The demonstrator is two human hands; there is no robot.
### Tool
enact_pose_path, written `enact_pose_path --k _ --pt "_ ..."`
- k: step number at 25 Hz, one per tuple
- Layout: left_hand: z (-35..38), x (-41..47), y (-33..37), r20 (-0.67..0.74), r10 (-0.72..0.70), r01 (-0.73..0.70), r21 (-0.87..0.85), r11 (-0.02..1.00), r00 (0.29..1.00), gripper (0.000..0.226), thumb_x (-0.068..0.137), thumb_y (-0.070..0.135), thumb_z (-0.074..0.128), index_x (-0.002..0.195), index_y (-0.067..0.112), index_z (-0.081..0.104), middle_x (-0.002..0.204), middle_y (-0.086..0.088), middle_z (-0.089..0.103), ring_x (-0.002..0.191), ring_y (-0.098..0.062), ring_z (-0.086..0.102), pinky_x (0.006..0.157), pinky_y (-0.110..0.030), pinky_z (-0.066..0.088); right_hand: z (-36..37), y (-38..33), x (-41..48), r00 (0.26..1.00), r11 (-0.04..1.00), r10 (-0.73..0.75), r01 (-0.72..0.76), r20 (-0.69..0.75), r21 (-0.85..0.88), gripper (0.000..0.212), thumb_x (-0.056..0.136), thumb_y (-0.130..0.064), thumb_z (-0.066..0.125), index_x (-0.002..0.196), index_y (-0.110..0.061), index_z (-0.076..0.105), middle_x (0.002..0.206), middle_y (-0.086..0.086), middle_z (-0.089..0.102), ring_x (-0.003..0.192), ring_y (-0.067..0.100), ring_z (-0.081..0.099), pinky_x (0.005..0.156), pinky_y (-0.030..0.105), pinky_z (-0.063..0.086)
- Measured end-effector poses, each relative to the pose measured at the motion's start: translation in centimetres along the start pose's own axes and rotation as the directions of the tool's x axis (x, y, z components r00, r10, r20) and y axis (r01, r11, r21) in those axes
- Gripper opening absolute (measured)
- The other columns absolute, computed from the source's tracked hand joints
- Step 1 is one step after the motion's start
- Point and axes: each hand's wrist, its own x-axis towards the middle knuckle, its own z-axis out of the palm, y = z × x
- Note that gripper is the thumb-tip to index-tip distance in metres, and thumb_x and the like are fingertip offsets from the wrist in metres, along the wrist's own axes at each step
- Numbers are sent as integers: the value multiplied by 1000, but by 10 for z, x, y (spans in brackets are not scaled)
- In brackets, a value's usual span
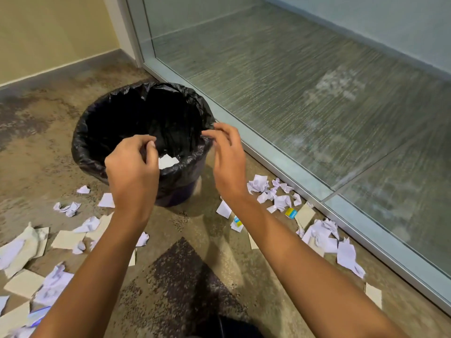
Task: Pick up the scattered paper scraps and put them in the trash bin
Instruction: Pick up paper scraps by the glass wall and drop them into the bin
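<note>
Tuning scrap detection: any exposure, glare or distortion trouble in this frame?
Head view: trash bin interior is crushed to black, and only one white scrap by the near rim reads; glass wall carries hazy reflections; its metal frame bows from wide-angle distortion; floor is lit softly, with no hard shadows; left hand, right hand and floor scraps look reasonably sharp.
</note>
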Motion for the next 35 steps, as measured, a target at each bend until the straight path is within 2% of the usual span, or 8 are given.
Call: enact_pose_path --k 4,9,13,20,27,29,31,35 --pt "20 -20 21 12 182 -182 -10 983 983 17 93 16 53 98 12 68 97 -1 69 90 -18 60 79 -19 39 -39 50 -41 989 978 28 -57 -148 -198 35 88 14 43 105 -8 65 114 8 52 101 12 52 84 4 35" --pt "85 -75 24 246 316 -300 -98 949 916 9 88 11 60 95 11 67 93 1 65 87 -17 53 76 -21 40 -65 137 -72 966 876 246 -259 -85 -407 29 90 1 51 115 -13 59 116 6 51 102 14 51 82 15 38" --pt "154 -108 -12 497 203 -226 -15 974 843 16 85 17 63 99 13 70 110 0 64 94 -23 58 77 -35 51 -76 199 -79 888 741 459 -374 13 -558 48 83 -2 61 128 -17 50 131 12 44 119 29 46 87 30 41" --pt "231 -107 -56 773 -174 -23 237 971 610 68 85 34 64 144 23 33 155 -8 19 139 -32 22 110 -40 28 -64 263 -48 807 679 568 -349 161 -646 69 82 -35 70 142 -29 36 149 16 25 138 36 24 110 46 26" --pt "281 -98 -68 840 -137 -88 213 973 524 60 92 21 55 146 28 29 157 -4 10 142 -28 13 115 -37 19 -28 286 -19 737 651 578 -156 351 -743 73 86 -31 66 142 -49 22 159 4 2 142 43 6 107 69 16" --pt "284 -101 -71 841 -121 5 139 990 527 48 94 26 51 140 27 39 146 3 30 139 -24 25 116 -39 23 -18 285 -17 734 638 540 -37 412 -769 68 88 -24 63 142 -45 27 159 2 5 139 45 11 108 66 19" --pt "286 -103 -72 760 -127 78 100 992 637 33 89 35 52 120 27 56 122 10 51 122 -20 49 109 -42 37 -12 283 -19 747 635 484 59 456 -770 64 89 -19 61 142 -39 31 158 1 14 135 43 23 108 55 29" --pt "279 -97 -66 692 -231 238 87 967 684 11 87 15 52 85 10 62 78 2 64 74 -16 58 64 -18 47 -9 279 -29 834 690 390 16 391 -723 53 81 -1 62 128 -23 54 136 4 48 115 31 46 88 38 47"
